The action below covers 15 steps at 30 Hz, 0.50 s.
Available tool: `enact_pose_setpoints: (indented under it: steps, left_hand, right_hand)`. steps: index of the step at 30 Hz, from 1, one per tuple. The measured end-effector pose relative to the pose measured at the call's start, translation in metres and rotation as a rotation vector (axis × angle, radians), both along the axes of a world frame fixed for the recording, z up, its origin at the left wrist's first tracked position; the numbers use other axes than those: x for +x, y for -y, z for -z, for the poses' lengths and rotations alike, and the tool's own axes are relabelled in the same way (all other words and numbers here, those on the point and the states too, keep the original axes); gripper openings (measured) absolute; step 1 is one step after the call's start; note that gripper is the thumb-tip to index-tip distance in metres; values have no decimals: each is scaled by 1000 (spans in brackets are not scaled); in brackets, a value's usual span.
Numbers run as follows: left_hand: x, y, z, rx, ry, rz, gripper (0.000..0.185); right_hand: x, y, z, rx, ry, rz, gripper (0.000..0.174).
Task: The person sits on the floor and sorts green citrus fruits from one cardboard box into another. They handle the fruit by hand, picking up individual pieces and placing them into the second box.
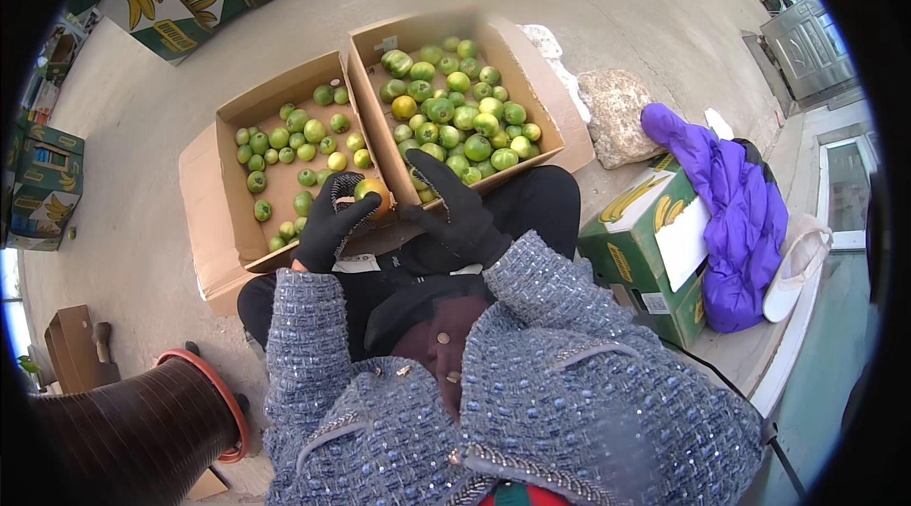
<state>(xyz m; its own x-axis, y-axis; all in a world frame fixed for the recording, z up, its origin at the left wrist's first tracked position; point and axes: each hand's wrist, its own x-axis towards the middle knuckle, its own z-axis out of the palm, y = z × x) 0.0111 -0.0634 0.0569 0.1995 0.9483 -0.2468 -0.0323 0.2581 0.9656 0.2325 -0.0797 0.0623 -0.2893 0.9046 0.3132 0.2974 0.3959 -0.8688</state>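
My left hand (324, 228), in a black knitted work glove, grips an orange-yellow tomato (373, 191) at the near right corner of the left cardboard box (274, 91). Inside that box lie several mostly green tomatoes (295, 120), with bare cardboard showing between them. My right hand (462, 225), gloved the same way, has thumb and fingers apart and holds nothing that I can see. It is at the near edge of the right cardboard box (364, 96), which carries a denser layer of green tomatoes (477, 147). One yellow-orange tomato (403, 106) stands out among them.
Banana cartons (174, 4) are stacked at the far left. To my right are a rough stone-like block (618, 114), another banana carton (633, 250), a purple jacket (744, 235) and a pale shoe (793, 267). A brown ribbed pot (142, 428) stands at lower left.
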Motion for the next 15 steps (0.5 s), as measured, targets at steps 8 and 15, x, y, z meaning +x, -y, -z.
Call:
enact_pose_setpoints:
  steps: [8, 15]
  left_hand:
    - [34, 3, -14, 62, 74, -75, 32]
    - [-48, -12, 19, 83, -354, -211, 32]
  right_hand:
    - [21, -23, 19, -30, -77, 319, 48]
    - [36, -32, 53, 29, 398, 178, 34]
